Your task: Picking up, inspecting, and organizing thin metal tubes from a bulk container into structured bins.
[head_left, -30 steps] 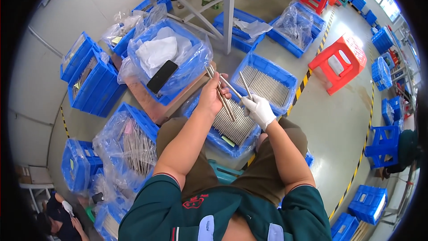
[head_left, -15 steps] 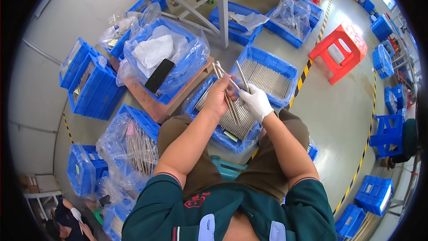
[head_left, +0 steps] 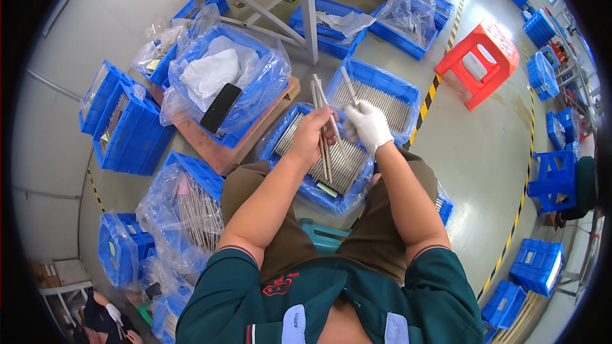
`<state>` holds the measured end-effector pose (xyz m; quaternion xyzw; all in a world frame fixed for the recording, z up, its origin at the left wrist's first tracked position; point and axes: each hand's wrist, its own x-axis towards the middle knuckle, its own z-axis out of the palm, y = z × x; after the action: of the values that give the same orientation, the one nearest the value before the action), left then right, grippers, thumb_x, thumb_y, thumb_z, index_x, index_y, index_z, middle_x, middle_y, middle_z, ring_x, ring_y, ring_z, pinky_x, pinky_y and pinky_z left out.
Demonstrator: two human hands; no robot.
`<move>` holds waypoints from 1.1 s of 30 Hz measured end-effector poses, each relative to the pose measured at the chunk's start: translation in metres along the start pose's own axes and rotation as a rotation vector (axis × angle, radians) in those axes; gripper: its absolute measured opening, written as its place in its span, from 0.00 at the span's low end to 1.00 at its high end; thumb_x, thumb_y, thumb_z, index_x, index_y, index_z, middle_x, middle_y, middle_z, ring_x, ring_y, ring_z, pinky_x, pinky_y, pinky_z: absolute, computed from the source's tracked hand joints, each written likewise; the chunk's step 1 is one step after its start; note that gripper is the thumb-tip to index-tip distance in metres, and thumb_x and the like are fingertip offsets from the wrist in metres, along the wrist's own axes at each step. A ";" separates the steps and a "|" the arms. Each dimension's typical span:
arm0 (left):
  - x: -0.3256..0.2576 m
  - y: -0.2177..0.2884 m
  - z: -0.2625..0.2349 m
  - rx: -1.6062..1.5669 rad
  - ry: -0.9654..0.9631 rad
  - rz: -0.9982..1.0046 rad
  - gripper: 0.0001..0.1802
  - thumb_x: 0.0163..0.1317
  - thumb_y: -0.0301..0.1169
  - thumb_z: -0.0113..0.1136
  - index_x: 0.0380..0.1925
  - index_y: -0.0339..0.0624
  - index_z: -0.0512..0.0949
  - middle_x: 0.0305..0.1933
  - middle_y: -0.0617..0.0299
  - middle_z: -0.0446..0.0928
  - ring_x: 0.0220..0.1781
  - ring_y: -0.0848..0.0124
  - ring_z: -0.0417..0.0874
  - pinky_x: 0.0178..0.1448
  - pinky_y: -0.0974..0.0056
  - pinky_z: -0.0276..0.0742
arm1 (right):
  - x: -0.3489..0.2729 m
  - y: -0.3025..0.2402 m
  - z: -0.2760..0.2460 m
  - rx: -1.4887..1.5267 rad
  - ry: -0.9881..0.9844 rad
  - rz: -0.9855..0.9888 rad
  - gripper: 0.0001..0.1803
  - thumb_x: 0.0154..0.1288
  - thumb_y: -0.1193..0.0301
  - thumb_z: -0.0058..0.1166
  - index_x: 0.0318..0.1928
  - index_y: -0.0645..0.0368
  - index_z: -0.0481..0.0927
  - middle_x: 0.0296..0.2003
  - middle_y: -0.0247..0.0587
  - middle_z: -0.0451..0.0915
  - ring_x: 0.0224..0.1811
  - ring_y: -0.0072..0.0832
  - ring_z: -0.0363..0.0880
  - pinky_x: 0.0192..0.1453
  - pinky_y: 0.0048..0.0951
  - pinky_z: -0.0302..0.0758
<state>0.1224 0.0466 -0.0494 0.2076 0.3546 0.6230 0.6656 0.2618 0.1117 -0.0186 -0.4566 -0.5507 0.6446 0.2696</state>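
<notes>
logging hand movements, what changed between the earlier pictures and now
One slim silvery metal rod, which slanted toward the white-gloved right hand, swung nearer the other rods in the bare left hand; the right seems to have released it, still holding another. Black rectangular phone, red plastic stool: unmoved.

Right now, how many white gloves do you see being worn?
2. One white glove is on the right hand of the camera wearer; a second white glove is on a co-worker at the lower left. More may be hidden.
</notes>
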 end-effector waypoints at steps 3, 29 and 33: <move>-0.005 0.002 0.006 0.030 -0.029 -0.171 0.16 0.66 0.42 0.49 0.28 0.41 0.73 0.23 0.66 0.67 0.21 0.76 0.65 0.26 0.70 0.65 | 0.011 -0.003 -0.024 0.341 -0.207 0.134 0.14 0.67 0.60 0.49 0.39 0.59 0.76 0.14 0.23 0.62 0.12 0.13 0.56 0.15 0.18 0.52; -0.015 -0.003 -0.012 -0.080 -0.316 -0.259 0.19 0.66 0.46 0.49 0.31 0.40 0.75 0.49 0.51 0.74 0.51 0.51 0.78 0.52 0.51 0.77 | 0.020 -0.001 -0.024 0.372 0.016 0.124 0.15 0.61 0.59 0.54 0.24 0.53 0.71 0.11 0.26 0.62 0.08 0.16 0.54 0.10 0.20 0.49; -0.008 0.003 -0.010 -0.130 -0.308 -0.260 0.20 0.65 0.47 0.49 0.30 0.40 0.75 0.48 0.50 0.76 0.50 0.50 0.79 0.55 0.46 0.75 | 0.013 0.007 -0.002 -0.412 0.063 -0.119 0.25 0.57 0.49 0.52 0.25 0.61 0.78 0.17 0.39 0.76 0.22 0.27 0.77 0.29 0.30 0.70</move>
<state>0.1132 0.0373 -0.0518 0.2095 0.2318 0.5144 0.7987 0.2587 0.1218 -0.0292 -0.4886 -0.6881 0.4869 0.2252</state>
